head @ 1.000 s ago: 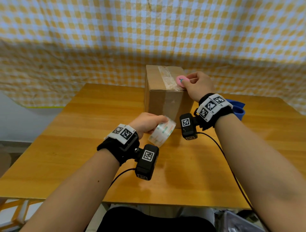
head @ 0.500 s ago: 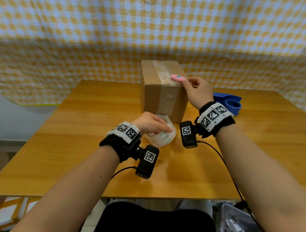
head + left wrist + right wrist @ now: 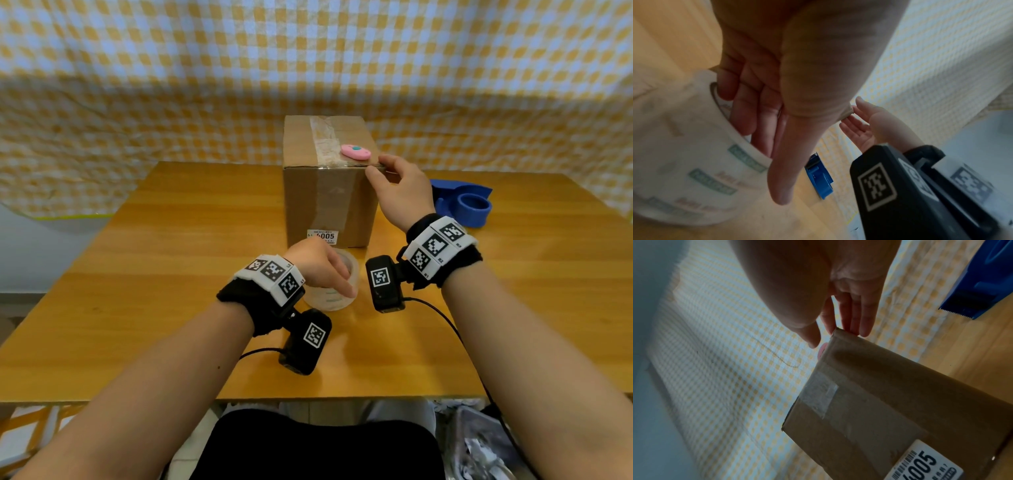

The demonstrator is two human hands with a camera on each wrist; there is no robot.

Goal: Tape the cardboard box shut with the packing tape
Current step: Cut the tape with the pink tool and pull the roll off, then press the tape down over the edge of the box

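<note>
The cardboard box (image 3: 325, 198) stands upright at the table's middle, with a strip of clear tape running over its top and down its front. A pink cutter (image 3: 355, 151) lies on the box top. My left hand (image 3: 342, 277) holds the clear packing tape roll (image 3: 329, 301) flat on the table in front of the box; in the left wrist view its fingers (image 3: 748, 113) reach into the roll (image 3: 694, 162) core with the thumb outside. My right hand (image 3: 376, 166) touches the box's top right front corner with straight fingers (image 3: 863, 318) and holds nothing.
A blue tape dispenser (image 3: 462, 202) sits on the wooden table (image 3: 171, 274) to the right of the box, behind my right wrist. A yellow checked cloth (image 3: 171, 85) hangs behind the table. Cables run from both wrist cameras toward the near table edge.
My left hand lowered the tape roll and laid it flat on the table. My right hand let go of the pink cutter, left it on the box top, and moved to the box's corner.
</note>
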